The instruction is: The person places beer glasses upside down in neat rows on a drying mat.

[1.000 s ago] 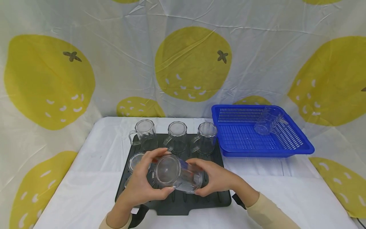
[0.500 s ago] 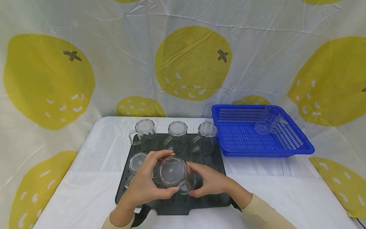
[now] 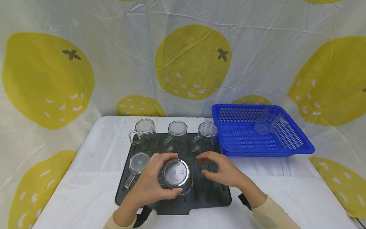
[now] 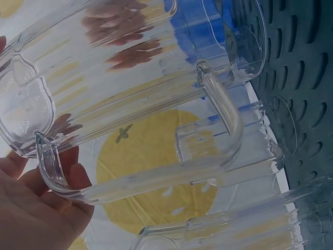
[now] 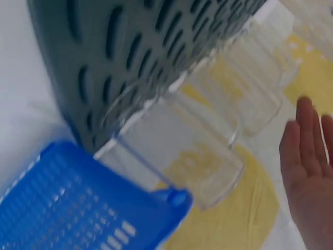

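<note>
My left hand point(image 3: 148, 184) grips a clear glass mug point(image 3: 175, 173) near its base, fingers on the far side and thumb on the near side. The mug is upside down over the black ridged drying mat point(image 3: 206, 195), its embossed base facing up. In the left wrist view, the mug's handle point(image 4: 156, 182) runs past the fingers, and its rim is close over the mat. My right hand point(image 3: 221, 168) is apart from the mug, to its right, holding nothing, with fingers loosely bent. Another inverted mug point(image 3: 138, 163) stands left of the held one, partly behind my left hand.
Three inverted glass mugs line the mat's back edge: left point(image 3: 145, 135), middle point(image 3: 177, 136) and right point(image 3: 207, 138). A blue plastic basket point(image 3: 237, 151) at the back right holds one glass mug point(image 3: 264, 122) lying tilted. A lemon-print cloth point(image 3: 193, 63) hangs behind the table.
The mug, earlier tilted between both hands, has turned to base-up and lowered toward the mat. My right hand has let go and moved away to the right.
</note>
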